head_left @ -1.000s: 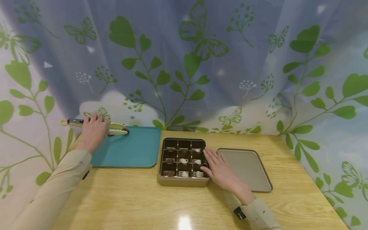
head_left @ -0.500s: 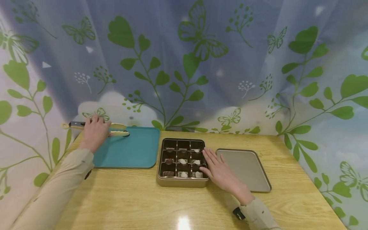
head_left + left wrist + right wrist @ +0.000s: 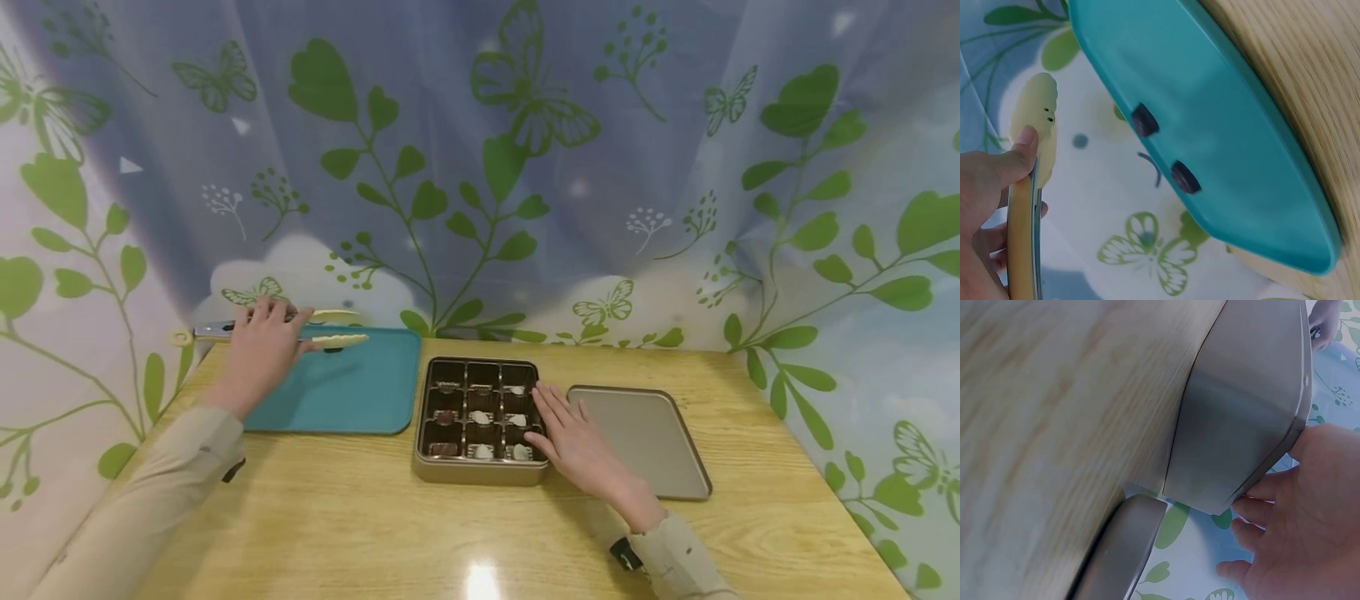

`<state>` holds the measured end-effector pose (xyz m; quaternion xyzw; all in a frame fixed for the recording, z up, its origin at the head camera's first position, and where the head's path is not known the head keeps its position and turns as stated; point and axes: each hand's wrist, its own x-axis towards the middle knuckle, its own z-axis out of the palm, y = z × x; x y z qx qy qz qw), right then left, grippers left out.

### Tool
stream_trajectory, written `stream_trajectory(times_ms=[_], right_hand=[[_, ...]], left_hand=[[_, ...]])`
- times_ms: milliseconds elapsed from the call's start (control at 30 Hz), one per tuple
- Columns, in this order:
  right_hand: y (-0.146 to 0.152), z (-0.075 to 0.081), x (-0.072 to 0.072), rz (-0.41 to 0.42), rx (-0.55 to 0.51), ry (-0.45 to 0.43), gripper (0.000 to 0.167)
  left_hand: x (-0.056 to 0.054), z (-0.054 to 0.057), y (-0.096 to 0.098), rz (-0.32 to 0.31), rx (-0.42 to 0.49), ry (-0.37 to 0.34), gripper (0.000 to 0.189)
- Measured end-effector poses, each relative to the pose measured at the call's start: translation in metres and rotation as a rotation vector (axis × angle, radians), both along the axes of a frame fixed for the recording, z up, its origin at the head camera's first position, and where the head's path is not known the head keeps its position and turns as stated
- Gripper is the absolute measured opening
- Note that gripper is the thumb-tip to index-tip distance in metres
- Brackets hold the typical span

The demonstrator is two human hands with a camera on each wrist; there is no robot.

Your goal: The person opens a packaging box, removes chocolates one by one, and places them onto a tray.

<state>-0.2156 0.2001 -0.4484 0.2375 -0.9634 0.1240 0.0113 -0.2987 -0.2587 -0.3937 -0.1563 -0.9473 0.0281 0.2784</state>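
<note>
My left hand (image 3: 262, 350) grips yellow-tipped tongs (image 3: 337, 342) above the teal tray (image 3: 352, 400), the tips held apart with nothing seen between them. On the tray in the left wrist view lie two dark chocolates, one chocolate (image 3: 1145, 120) near the rim and another chocolate (image 3: 1185, 177) beside it. A bronze tin box (image 3: 480, 473) with several compartments stands mid-table. White chocolates (image 3: 481, 452) and brown chocolates (image 3: 444, 450) sit in it; the far cells are too dark to read fully. My right hand (image 3: 577, 446), fingers extended, rests against the box's right rim.
The flat metal lid (image 3: 645, 442) lies right of the box, partly behind my right hand. A patterned curtain (image 3: 480, 208) hangs right behind the wooden table (image 3: 360, 517), close to the tongs and tray.
The tongs and my left hand have lifted and shifted right, off the tray's far side. A dark chocolate now shows on the tray beneath the tips. My right hand keeps its place.
</note>
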Motion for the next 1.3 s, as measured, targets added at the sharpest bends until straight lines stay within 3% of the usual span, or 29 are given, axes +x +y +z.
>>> stream_trajectory(times_ms=[167,567,900,1133,1300], right_hand=[[0.001,-0.001,0.000,-0.001,0.000,0.016,0.073],[0.004,0.000,0.000,-0.005,0.018,0.015,0.073],[0.003,-0.002,0.000,-0.007,0.010,0.019,0.073],[0.003,-0.001,0.000,-0.006,0.013,0.022,0.073],[0.002,0.000,0.000,-0.001,0.006,0.015,0.073]], left_hand=[[0.004,0.004,0.020,-0.031,-0.011,0.025,0.056],[-0.005,0.018,0.083,-0.099,-0.024,0.057,0.056],[-0.011,0.032,0.146,-0.165,-0.122,0.080,0.057],[-0.014,0.037,0.184,-0.279,-0.160,0.081,0.056],[-0.013,0.042,0.209,-0.305,-0.259,0.060,0.059]])
